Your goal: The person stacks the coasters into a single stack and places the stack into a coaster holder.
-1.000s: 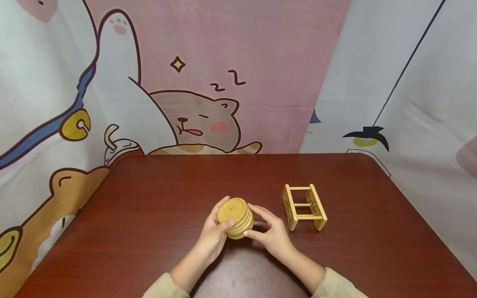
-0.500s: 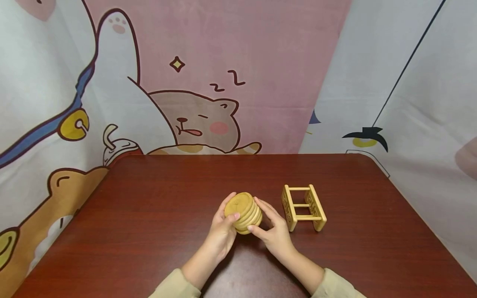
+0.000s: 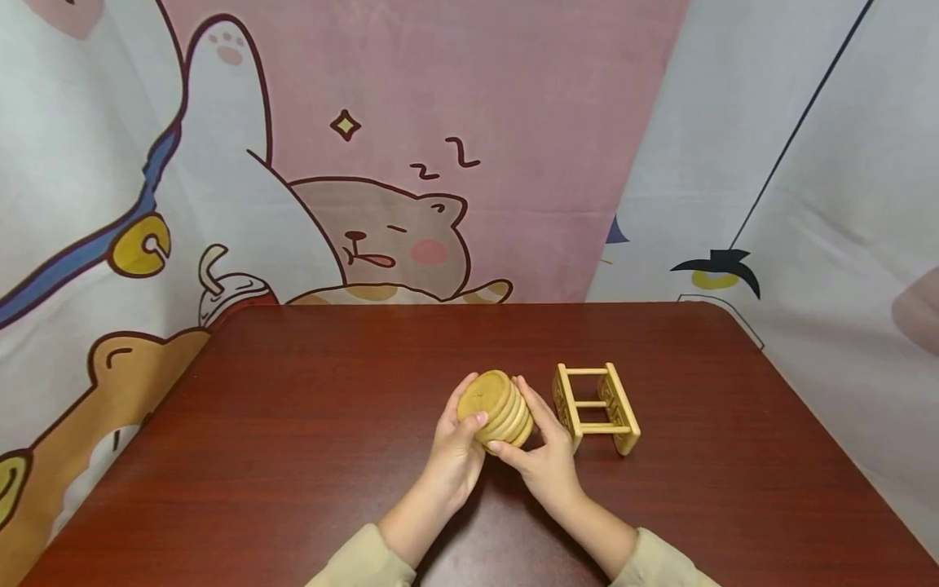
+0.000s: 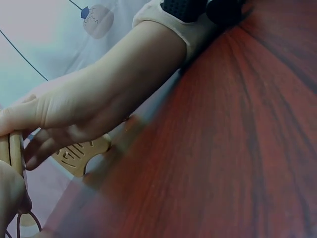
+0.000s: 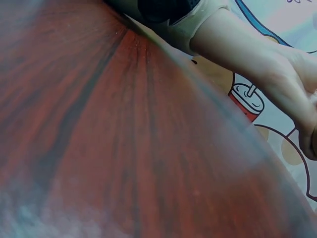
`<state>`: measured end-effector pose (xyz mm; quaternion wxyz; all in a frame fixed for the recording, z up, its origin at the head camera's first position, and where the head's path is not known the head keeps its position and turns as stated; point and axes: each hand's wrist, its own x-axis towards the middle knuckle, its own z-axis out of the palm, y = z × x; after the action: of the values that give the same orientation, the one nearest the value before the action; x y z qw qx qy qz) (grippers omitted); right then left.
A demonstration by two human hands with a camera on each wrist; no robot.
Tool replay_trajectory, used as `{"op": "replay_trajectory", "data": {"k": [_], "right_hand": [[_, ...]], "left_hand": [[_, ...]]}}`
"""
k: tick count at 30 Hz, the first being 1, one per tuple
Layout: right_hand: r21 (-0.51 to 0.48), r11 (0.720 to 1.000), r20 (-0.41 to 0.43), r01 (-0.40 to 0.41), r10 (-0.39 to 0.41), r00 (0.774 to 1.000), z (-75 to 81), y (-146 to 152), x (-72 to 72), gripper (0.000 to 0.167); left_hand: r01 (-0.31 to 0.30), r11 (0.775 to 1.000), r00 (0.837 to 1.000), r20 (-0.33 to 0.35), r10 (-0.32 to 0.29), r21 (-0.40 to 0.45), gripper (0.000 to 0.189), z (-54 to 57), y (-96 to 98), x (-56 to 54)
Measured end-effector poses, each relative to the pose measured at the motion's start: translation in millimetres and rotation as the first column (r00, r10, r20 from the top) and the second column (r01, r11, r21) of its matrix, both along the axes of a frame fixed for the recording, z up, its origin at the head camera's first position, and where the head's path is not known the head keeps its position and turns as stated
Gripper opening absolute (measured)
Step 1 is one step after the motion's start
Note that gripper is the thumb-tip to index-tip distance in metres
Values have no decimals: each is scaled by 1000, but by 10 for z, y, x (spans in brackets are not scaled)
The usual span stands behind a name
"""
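Note:
A stack of several round wooden coasters (image 3: 484, 395) is held above the table, tilted, its top disc facing up and to the left. My left hand (image 3: 456, 448) grips the stack from the left, thumb laid over the top disc. From the right, my right hand (image 3: 548, 463) holds the stack's lower edge between thumb and fingers. Edges of two coasters (image 4: 16, 151) show at the left border of the left wrist view. Just right of my right hand stands a wooden coaster rack (image 3: 596, 408) with two carved side panels joined by thin rods.
The dark red-brown wooden table (image 3: 330, 391) stretches out around both hands. Behind and beside it hangs a cartoon-printed cloth (image 3: 543, 147), meeting the table's far edge.
The coaster stack and my left hand have moved right and slightly away from me, closer to the rack. My right hand's fingers have shifted along the stack, while the rack stays put.

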<state>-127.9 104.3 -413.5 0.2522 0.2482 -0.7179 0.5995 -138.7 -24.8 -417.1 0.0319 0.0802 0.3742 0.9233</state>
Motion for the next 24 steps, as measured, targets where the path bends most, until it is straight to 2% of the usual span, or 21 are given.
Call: {"op": "replay_trajectory", "data": {"k": [6, 9, 14, 18, 24], "right_hand": [[65, 996, -25, 65, -63, 998, 74, 21, 21, 83], [110, 990, -53, 87, -81, 995, 28, 63, -24, 83], [169, 983, -97, 69, -53, 994, -66, 159, -145, 86], [206, 977, -121, 49, -24, 992, -24, 199, -163, 86], [257, 966, -170, 10, 35, 985, 223, 187, -76, 82]], "left_hand": [[37, 999, 998, -49, -37, 1, 72, -71, -35, -2], [71, 996, 994, -82, -75, -45, 73, -106, -86, -22], [109, 984, 981, -141, -130, -142, 71, -124, -183, -86], [116, 965, 970, -181, -160, -234, 70, -116, -260, -132], [99, 910, 947, -243, -210, -403, 69, -88, -383, -187]]}}
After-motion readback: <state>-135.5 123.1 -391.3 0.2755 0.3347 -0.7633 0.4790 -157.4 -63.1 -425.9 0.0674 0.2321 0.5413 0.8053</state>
